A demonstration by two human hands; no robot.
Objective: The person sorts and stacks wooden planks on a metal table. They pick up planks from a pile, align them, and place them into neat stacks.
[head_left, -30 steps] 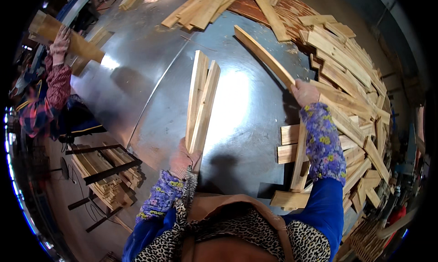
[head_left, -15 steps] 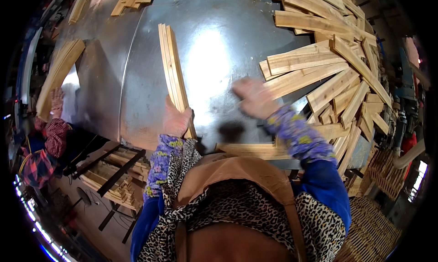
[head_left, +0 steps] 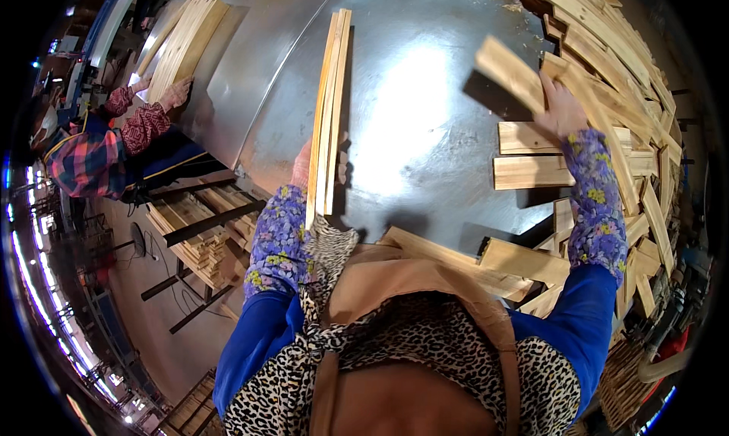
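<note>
My left hand [head_left: 302, 165] is closed round a narrow bundle of wooden slats [head_left: 332, 110], which stand on edge and point away from me over the metal table. Its fingertips show on the bundle's right side. On the right, my right hand [head_left: 563, 111] grips the near end of a short wooden board [head_left: 510, 73], slightly blurred and tilted over the table, with its shadow beneath. Under and beside that hand lie two loose boards [head_left: 531, 173] and the edge of a large heap of wooden slats [head_left: 607, 94].
The metal table [head_left: 410, 125] has a seam on its left. A co-worker [head_left: 91, 159] at the far left holds a stack of slats [head_left: 186, 45] with both hands. Below stands a rack of boards [head_left: 201, 246]. More boards [head_left: 524, 261] lie along the near edge beside my apron.
My right hand has moved right and away from me and now holds a board. The left-hand bundle has turned more upright. The co-worker's stack has shifted, and the whole view has swung.
</note>
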